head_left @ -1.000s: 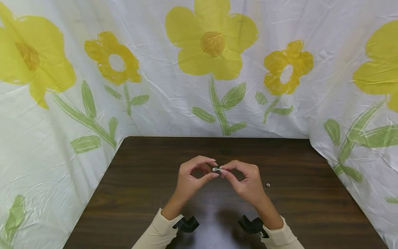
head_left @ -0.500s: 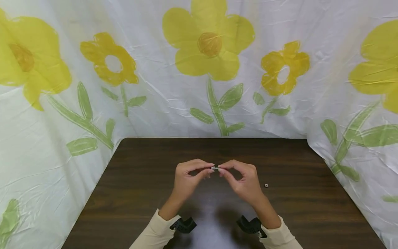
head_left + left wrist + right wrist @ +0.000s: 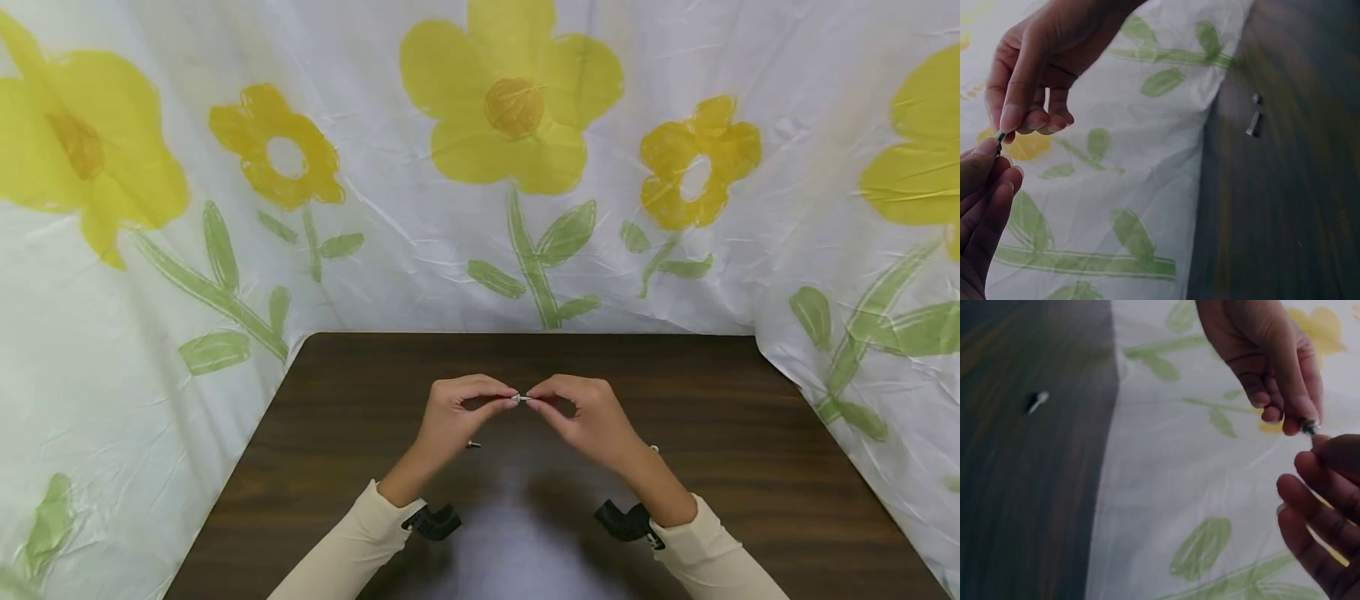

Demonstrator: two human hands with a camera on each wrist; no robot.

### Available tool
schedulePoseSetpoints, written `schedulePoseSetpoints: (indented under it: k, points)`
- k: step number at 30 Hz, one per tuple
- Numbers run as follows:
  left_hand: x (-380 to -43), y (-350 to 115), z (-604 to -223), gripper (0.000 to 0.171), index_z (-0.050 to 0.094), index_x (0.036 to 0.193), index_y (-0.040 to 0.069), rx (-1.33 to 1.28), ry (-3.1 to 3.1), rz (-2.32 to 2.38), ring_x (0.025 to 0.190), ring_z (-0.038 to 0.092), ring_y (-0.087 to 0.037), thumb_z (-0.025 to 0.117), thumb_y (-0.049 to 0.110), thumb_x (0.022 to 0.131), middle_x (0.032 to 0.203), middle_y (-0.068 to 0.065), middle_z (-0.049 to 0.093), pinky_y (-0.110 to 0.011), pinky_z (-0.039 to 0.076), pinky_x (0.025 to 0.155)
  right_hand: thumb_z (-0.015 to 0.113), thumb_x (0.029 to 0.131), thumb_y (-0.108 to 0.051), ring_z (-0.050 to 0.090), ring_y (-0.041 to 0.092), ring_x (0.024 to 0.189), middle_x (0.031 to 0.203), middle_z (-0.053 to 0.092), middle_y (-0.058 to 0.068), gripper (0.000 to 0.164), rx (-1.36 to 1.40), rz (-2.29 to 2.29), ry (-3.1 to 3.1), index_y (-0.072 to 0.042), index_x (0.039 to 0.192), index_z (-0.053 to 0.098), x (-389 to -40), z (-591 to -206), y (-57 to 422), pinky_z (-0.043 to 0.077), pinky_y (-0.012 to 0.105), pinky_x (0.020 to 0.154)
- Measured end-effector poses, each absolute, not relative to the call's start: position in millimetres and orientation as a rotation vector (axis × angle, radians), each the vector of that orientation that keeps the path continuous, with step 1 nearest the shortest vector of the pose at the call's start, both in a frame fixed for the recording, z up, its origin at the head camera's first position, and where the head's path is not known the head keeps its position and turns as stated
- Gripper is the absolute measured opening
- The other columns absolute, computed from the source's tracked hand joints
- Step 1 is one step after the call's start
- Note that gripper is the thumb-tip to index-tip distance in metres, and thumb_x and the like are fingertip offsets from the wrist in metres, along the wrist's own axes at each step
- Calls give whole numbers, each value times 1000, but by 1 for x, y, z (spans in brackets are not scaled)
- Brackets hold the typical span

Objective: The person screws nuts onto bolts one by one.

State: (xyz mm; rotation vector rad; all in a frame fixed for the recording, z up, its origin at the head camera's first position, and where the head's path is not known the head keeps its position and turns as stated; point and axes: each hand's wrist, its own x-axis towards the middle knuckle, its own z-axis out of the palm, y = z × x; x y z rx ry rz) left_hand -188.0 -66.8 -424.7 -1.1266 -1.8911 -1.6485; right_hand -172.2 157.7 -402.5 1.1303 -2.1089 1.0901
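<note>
A small silver bolt (image 3: 522,398) is held level in the air between both hands, above the middle of the table. My left hand (image 3: 450,410) pinches its thicker end between thumb and index finger, largely covering that end. Thumb and index finger of my right hand (image 3: 588,415) pinch the thin shank from the other side. The fingertips of the two hands nearly meet. In the right wrist view, a dark, wider part (image 3: 1309,427) of the bolt shows at the left fingertips. Another bolt (image 3: 1254,124) lies on the table, just beside the left hand in the head view.
A small round nut (image 3: 655,448) lies on the dark wooden table (image 3: 750,467), partly behind the right wrist. White cloth (image 3: 390,275) with yellow flowers hangs along the table's back and sides. Black cameras sit on both wrists.
The left fingers, parted around the bolt's thick end a second ago, have closed onto it. Both hands have risen slightly, bringing the lying bolt into sight. The right wrist now partly covers the nut.
</note>
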Motion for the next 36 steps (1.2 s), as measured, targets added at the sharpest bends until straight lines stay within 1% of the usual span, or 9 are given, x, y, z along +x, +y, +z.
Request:
schedulePoseSetpoints:
  k: [3,4,7,13,18,24,31,36]
  points:
    - [-195,-66,-434,13,80,96,4,-1148,-1942,-1610,84,73,-16,80,-1,84,91,-6,77,-32,61,74,83,85,-7,66,4,72,88,74,-5,13,1101,932,-2217,-12,94,76,-175,-407,160,54,21,63]
    - [-197,-66,-437,12,80,96,5,-1156,-1959,-1593,85,73,-15,79,0,85,91,-5,77,-31,61,74,84,83,-5,66,4,72,88,74,-5,15,1091,875,-2244,-12,93,76,-176,-408,160,55,22,63]
    - [-204,-65,-445,11,80,95,6,-1171,-2016,-1535,84,73,-12,79,2,85,91,-3,77,-28,60,73,86,81,-9,66,5,70,85,74,-4,14,1049,712,-2335,-13,90,77,-178,-410,160,55,25,61]
    - [-214,-62,-459,9,80,93,4,-1186,-2093,-1476,81,73,-13,79,0,85,90,-5,77,-25,60,71,87,81,-12,63,5,65,81,73,-6,11,1012,516,-2447,-16,86,78,-188,-422,160,50,21,56]
    - [-221,-59,-466,10,79,95,2,-1164,-2209,-1432,81,73,-13,79,-1,85,91,-7,77,-24,59,70,87,81,-13,64,8,65,80,72,-6,10,1003,486,-2509,-16,85,78,-198,-431,161,50,23,55]
    - [-230,-54,-478,9,80,94,1,-1118,-2353,-1361,80,73,-13,79,0,85,91,-8,77,-21,58,71,85,83,-13,63,8,65,78,71,-7,8,992,507,-2610,-16,86,79,-211,-446,161,50,25,55]
    - [-233,-44,-492,6,81,93,5,-1050,-2531,-1126,80,73,-13,79,4,87,90,-5,78,-23,58,71,84,84,-11,66,9,68,81,74,-6,6,972,520,-2746,-16,86,80,-226,-474,161,54,29,60]
    - [-234,-42,-500,6,81,92,7,-1004,-2673,-1021,81,72,-11,80,5,86,90,-3,78,-22,57,70,83,83,-9,67,12,67,79,74,-5,7,998,475,-2785,-15,82,80,-233,-487,158,56,31,59]
